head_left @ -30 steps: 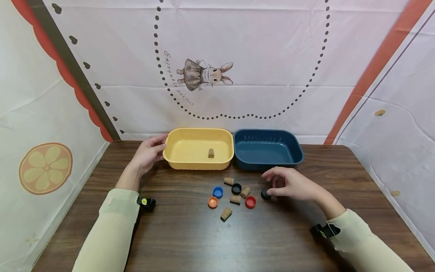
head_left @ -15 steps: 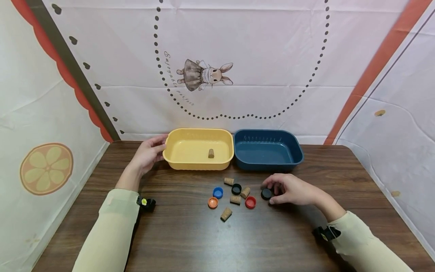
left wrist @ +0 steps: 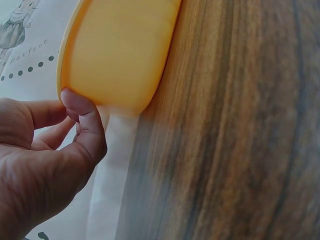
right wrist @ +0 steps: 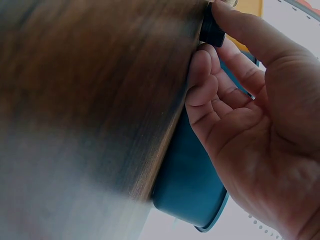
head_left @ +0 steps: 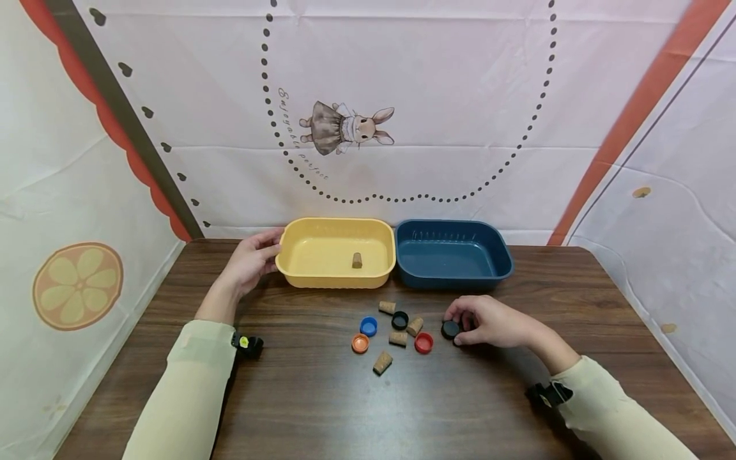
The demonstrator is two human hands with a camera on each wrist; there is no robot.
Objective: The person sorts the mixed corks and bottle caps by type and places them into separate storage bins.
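Note:
My left hand (head_left: 251, 260) holds the left end of a yellow plastic bin (head_left: 336, 281), its thumb at the rim in the left wrist view. One cork (head_left: 357, 260) is inside that bin. On the table, my right hand (head_left: 491, 322) pinches a black bottle cap (head_left: 450, 329) between thumb and index finger; the right wrist view shows this black cap (right wrist: 212, 31) at the fingertips, other fingers curled beneath. Left of it lie a red cap (head_left: 423, 343), a second black cap (head_left: 400, 320), a blue cap (head_left: 368, 326), an orange cap (head_left: 360, 343) and several corks (head_left: 398, 338).
A dark blue bin (head_left: 454, 281) stands against the yellow one's right side, near the back edge of the wooden table (head_left: 322, 409). Behind both hangs a printed cloth (head_left: 460, 115), with further cloth at the left and right sides.
My right hand has moved slightly nearer to me, and its thumb has gone from the black cap's top edge to its near side. The left hand and yellow bin have stayed in place.

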